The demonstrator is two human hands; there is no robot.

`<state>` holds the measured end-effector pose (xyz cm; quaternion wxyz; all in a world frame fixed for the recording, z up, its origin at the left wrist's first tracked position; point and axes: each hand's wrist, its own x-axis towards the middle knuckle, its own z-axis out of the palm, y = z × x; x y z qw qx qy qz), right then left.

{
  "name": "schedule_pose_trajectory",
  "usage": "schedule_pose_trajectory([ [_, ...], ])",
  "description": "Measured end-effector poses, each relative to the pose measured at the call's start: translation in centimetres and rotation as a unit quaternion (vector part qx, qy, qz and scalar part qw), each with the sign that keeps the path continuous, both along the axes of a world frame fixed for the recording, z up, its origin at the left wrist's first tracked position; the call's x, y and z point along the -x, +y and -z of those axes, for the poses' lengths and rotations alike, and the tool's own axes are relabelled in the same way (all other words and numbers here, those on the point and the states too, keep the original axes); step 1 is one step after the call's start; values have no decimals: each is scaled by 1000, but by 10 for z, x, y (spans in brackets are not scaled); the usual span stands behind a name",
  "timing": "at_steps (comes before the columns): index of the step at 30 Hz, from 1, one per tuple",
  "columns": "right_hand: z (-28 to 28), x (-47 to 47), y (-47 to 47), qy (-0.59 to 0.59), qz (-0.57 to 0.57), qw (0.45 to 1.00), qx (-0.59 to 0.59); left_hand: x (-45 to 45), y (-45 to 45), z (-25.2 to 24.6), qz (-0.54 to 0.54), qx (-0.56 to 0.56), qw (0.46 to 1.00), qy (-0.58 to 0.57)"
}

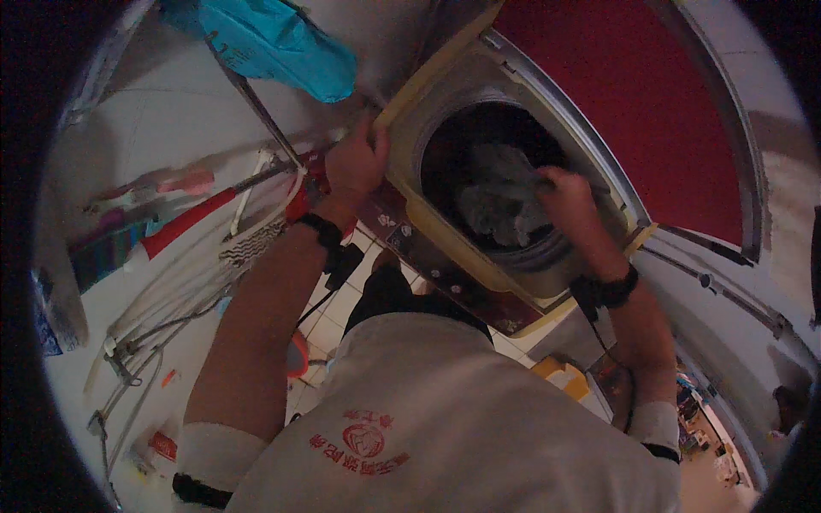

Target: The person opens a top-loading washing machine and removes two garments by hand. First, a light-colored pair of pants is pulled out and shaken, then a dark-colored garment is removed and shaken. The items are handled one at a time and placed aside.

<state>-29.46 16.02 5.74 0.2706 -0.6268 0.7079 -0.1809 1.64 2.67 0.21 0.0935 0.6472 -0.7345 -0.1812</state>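
Observation:
A top-loading washing machine (458,234) stands before me with its dark red lid (648,109) raised. My right hand (571,202) is over the right part of the drum opening, its fingers closed on a grey cloth (503,199). The cloth hangs crumpled against the dark drum interior (465,131), and its lower folds are blurred. At the machine's left edge, my left hand (359,160) is beside the yellowish rim (401,106). Its fingers are partly hidden, so I cannot tell whether they grip the rim. Both wrists wear black bands.
A turquoise bag or cover (282,48) hangs at the upper left. Beside my left arm are a red-sleeved pole (186,221) and a pale looped hose (292,195). Below the machine shows a tiled floor (327,314), with a yellow object (564,378) to the right. A pipe (725,288) runs along the right wall.

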Motion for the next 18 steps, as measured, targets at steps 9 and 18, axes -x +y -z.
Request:
schedule_pose_trajectory([
  [9,-99,-14,60,14,24,998,-54,-3,-1,5,29,43,998,37],
  [18,-201,7,79,-19,95,994,47,25,8,-23,206,232,945,104],
])
